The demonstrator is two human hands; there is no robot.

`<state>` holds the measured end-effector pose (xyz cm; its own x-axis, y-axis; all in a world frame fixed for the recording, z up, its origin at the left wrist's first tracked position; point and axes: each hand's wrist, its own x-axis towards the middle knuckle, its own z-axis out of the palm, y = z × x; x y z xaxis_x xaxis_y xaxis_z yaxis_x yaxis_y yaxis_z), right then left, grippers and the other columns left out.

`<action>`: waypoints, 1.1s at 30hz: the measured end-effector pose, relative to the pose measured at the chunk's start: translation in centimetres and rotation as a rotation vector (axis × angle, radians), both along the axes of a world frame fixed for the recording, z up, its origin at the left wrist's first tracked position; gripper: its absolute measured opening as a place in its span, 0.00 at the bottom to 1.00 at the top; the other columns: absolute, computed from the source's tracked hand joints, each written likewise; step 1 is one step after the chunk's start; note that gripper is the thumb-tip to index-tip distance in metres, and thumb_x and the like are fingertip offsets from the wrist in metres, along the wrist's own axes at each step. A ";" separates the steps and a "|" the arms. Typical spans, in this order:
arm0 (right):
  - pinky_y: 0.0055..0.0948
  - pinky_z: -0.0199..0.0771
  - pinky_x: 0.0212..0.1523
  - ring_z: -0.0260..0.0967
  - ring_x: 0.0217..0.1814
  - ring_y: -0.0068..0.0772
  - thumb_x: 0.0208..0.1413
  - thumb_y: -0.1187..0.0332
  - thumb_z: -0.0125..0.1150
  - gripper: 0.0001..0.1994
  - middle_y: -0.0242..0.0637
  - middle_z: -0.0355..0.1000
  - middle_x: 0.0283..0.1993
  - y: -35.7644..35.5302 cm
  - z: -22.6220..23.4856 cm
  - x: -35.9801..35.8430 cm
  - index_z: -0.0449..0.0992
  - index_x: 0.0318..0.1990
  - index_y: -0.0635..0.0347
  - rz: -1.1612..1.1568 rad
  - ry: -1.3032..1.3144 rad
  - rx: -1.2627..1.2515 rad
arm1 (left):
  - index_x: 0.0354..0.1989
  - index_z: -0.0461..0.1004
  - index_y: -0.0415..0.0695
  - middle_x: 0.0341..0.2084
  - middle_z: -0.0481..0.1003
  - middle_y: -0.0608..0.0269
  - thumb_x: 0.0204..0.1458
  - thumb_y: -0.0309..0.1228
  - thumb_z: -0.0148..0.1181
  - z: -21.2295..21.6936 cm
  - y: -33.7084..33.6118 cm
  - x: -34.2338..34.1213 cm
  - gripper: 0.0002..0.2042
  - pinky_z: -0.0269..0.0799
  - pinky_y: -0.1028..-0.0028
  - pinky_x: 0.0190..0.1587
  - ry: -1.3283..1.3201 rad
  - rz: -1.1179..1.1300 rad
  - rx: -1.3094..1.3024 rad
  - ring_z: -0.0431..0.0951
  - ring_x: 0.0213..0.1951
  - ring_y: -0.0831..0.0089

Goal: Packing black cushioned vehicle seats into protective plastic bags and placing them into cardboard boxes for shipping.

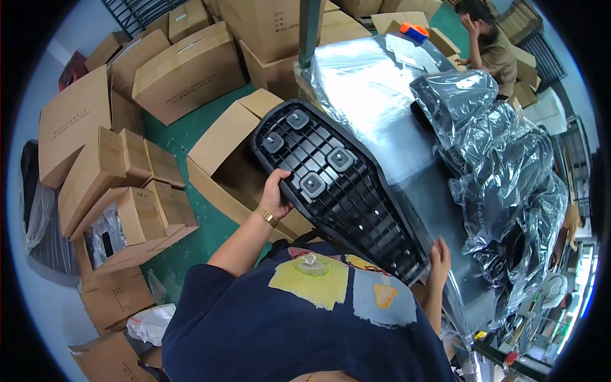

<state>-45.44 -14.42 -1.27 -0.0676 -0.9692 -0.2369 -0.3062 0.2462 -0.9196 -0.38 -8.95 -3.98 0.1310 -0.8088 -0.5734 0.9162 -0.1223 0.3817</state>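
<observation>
A long black motorcycle seat (pixel 344 184) is held tilted in front of my body, its ribbed plastic underside facing me. Several square pads with metal studs stick up from its wider far end. My left hand (pixel 277 197) grips its left edge, the thumb resting over the rim. At the narrow near end, my right hand (pixel 438 264) is against the right edge with its fingers lying along the side; part of that grip is hidden. Below the seat's far end stands an open cardboard box (pixel 219 143), partly covered by the seat.
A table (pixel 414 197) under shiny plastic sheet runs along the right. On it lie several black seats in transparent plastic bags (pixel 503 172) and an orange and blue tape dispenser (pixel 415 32). Cardboard boxes (pixel 188 73) crowd the left. A green post (pixel 310 32) rises ahead; another person (pixel 496 54) is far right.
</observation>
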 end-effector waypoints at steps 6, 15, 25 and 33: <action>0.26 0.64 0.52 0.65 0.52 0.27 0.50 0.65 0.61 0.26 0.39 0.69 0.49 -7.4 3.6 8.7 0.64 0.56 0.66 0.675 -0.054 -0.083 | 0.43 0.69 0.43 0.34 0.75 0.60 0.43 0.41 0.51 0.3 -3.1 -6.2 0.20 0.77 0.64 0.29 -0.074 -0.278 -0.035 0.78 0.33 0.65; 0.33 0.57 0.58 0.59 0.59 0.33 0.37 0.46 0.69 0.44 0.37 0.61 0.58 -4.8 -5.4 -1.9 0.58 0.59 0.61 0.329 -0.505 0.269 | 0.56 0.64 0.51 0.48 0.71 0.65 0.52 0.63 0.35 2.0 -6.4 -8.1 0.33 0.67 0.62 0.50 -0.041 -0.805 -0.375 0.71 0.49 0.71; 0.32 0.58 0.58 0.63 0.55 0.32 0.40 0.49 0.68 0.36 0.35 0.67 0.52 0.3 -9.9 -8.3 0.66 0.54 0.63 0.088 -0.514 0.403 | 0.32 0.74 0.44 0.34 0.72 0.53 0.44 0.42 0.61 -2.2 -25.3 -16.0 0.14 0.69 0.63 0.41 -1.924 -0.701 -0.278 0.72 0.39 0.56; 0.32 0.60 0.56 0.63 0.54 0.32 0.40 0.51 0.69 0.37 0.35 0.67 0.52 0.3 -9.8 -9.9 0.64 0.55 0.63 0.020 -0.579 0.532 | 0.33 0.74 0.43 0.35 0.71 0.51 0.47 0.41 0.57 -4.6 -28.3 -16.9 0.13 0.69 0.60 0.41 -2.105 -0.817 -0.188 0.72 0.39 0.52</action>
